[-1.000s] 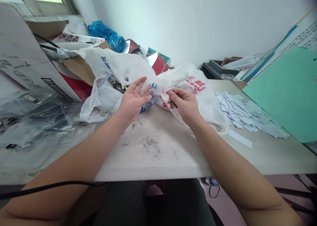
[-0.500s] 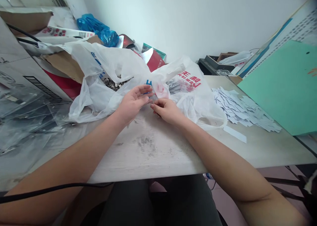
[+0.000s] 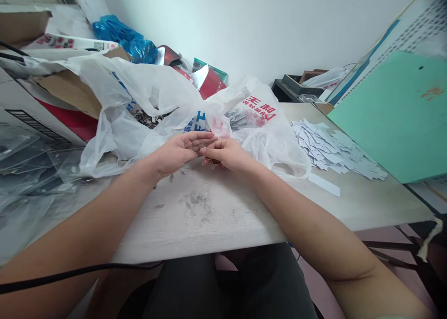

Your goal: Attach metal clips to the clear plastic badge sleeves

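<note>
My left hand (image 3: pixel 179 150) lies palm up over the table (image 3: pixel 216 212), fingers stretched toward my right hand (image 3: pixel 226 154). The right hand's fingers are pinched together at the left fingertips, closed on something small and dark that I cannot make out. Just behind both hands lie two white plastic bags: the left bag (image 3: pixel 139 109) with blue print, open on small dark metal parts, and the right bag (image 3: pixel 265 128) with red print.
A heap of white paper slips (image 3: pixel 331 146) lies at the right, with a green board (image 3: pixel 394 118) beside it. Clear plastic sleeves (image 3: pixel 31 170) cover the left side. Cardboard boxes (image 3: pixel 21 95) and a blue bag (image 3: pixel 122 39) stand behind. A black cable (image 3: pixel 70 274) crosses my left forearm.
My right hand has moved left from the red-printed bag to meet the left fingertips. My left hand has lowered and flattened. The view has shifted, so everything sits a little further left.
</note>
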A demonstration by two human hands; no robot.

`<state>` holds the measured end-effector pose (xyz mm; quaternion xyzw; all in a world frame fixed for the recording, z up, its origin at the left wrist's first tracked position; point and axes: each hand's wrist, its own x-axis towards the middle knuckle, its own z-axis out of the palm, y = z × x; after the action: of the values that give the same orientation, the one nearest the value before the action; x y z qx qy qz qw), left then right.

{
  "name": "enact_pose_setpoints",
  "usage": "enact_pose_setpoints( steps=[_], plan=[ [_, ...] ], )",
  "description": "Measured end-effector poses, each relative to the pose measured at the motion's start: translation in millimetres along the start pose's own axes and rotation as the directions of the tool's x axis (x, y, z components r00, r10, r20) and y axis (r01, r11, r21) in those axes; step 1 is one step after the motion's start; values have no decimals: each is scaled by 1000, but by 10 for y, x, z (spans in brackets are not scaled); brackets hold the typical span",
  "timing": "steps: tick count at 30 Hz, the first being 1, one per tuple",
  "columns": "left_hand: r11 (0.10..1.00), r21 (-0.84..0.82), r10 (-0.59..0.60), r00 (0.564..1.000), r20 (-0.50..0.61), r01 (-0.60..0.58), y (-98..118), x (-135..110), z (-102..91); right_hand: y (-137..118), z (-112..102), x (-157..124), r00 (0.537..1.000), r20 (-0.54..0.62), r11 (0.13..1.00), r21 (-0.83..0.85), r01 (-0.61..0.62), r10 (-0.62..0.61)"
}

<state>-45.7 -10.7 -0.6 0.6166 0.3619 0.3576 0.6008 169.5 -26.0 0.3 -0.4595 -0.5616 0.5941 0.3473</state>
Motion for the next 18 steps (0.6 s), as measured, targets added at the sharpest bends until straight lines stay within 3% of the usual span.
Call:
enact_pose_setpoints(
  steps=[4,7,12,18],
  plan=[
    [987,122,107,994,-2,-106,-14,-8,54,-33,3,-20,997,5,985,156,-72,72],
    [944,249,210,976,58,-218,-49,-9,52,-30,-7,-14,995,32,964,245,-100,95],
    [772,524,334,931,147,-359,-105,-31,56,23,-7,28,996,67,932,353,-86,66],
    [594,680,425,885,189,-430,-97,-92,71,38,30,17,995,88,901,434,1,-43]
  ],
)
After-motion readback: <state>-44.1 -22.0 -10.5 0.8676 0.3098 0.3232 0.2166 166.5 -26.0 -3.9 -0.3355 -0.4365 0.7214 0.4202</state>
